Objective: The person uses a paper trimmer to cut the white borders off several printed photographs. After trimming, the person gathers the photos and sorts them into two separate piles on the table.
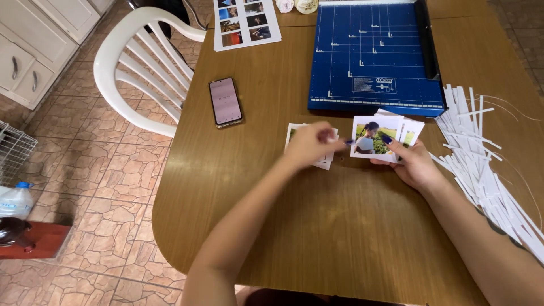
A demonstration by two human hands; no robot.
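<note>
Glossy paper photo prints (pixel 374 136) on a smooth, satin-sheened wood table (pixel 294 226) — beside matt white paper strips (pixel 481 164), a blue-surfaced paper cutter (pixel 374 56) and a white plastic chair (pixel 141 62).

A phone (pixel 225 101) lies flat on the brown worktop (pixel 317 226), to the left of the big blue cutting board (pixel 374 56). The phone is a tall rectangle with a dark rim, and its screen is lit in soft pink. On the blue board, near its lower edge, sits a small label (pixel 381 84) made of thin white lines. Far left of the phone, by the floor, stands a clear plastic bottle (pixel 16 201) with a blue cap and a pale label.
</note>
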